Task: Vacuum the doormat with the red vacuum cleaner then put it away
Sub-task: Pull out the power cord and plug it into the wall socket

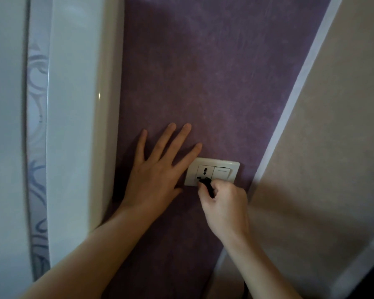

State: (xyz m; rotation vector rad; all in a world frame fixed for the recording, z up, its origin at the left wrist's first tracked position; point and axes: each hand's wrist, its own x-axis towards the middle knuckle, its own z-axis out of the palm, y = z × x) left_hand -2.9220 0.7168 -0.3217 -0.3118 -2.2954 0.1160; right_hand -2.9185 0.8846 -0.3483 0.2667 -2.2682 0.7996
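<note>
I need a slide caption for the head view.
Right hand holds black plug at wall socket; left hand flat on wall.

A white socket plate with a switch is sitting on purple wallpaper, a white door frame standing left.

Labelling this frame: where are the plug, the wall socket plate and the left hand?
plug (207,184), head view, black body.
wall socket plate (224,172), head view, switch rocker.
left hand (154,175), head view, back of hand.
</note>
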